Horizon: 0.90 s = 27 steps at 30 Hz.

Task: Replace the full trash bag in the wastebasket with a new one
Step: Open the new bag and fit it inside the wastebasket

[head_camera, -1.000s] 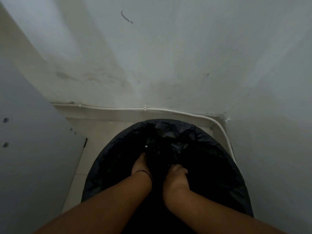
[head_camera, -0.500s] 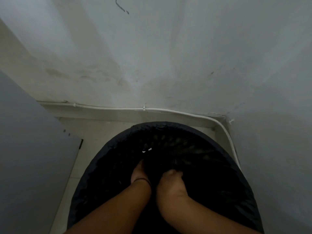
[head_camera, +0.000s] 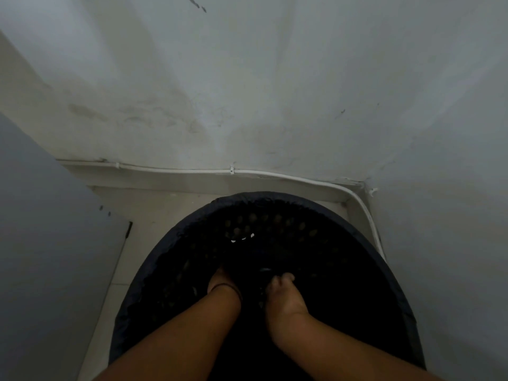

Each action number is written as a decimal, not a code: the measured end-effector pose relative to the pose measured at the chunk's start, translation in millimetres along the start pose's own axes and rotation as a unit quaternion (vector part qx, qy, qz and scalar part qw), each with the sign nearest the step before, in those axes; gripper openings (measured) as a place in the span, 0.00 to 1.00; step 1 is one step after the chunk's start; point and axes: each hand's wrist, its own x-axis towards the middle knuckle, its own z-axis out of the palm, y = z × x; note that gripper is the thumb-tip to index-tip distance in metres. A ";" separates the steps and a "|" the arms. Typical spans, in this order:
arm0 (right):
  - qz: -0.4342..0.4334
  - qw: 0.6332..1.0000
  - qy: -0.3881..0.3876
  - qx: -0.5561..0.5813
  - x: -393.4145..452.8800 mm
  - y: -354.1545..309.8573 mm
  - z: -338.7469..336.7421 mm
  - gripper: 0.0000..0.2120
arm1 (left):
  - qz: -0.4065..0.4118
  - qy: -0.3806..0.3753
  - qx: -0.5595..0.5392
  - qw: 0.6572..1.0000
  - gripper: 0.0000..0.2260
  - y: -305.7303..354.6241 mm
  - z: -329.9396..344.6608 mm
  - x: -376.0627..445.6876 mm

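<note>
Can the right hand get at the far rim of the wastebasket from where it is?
Probably yes. The right hand sits inside the wastebasket, fingers curled in the black trash bag; nothing stands between it and the far rim. It would have to let go first.

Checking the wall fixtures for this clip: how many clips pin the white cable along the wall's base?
2. One cable clip sits at the left, above the skirting; the other cable clip is near the middle, behind the wastebasket. More may be hidden where the white cable drops past the basket.

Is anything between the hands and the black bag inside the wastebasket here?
Nothing visible. The left hand and right hand are already down inside the wastebasket, against the dark bag; their grip is too dark to judge.
</note>
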 end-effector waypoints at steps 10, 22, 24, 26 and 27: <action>-0.074 0.961 -0.016 0.265 -1.2 -1.9 6.9 0.26 | 0.022 -0.010 -0.038 0.999 0.27 3.1 -6.0 -4.8; 0.012 0.961 -0.023 0.274 8.7 -11.6 11.8 0.21 | 0.054 0.024 -0.085 0.995 0.31 7.7 -17.1 -19.8; 0.045 0.982 -0.045 0.179 6.6 -5.8 21.9 0.28 | 0.057 0.003 -0.088 0.994 0.32 5.2 -18.1 -22.4; 0.053 0.991 -0.047 0.110 4.2 2.2 39.1 0.31 | 0.058 -0.032 -0.080 0.995 0.33 3.3 -18.7 -23.4; 0.060 0.994 -0.040 0.087 5.5 4.0 47.5 0.31 | 0.060 -0.040 -0.076 0.994 0.33 2.9 -18.1 -22.8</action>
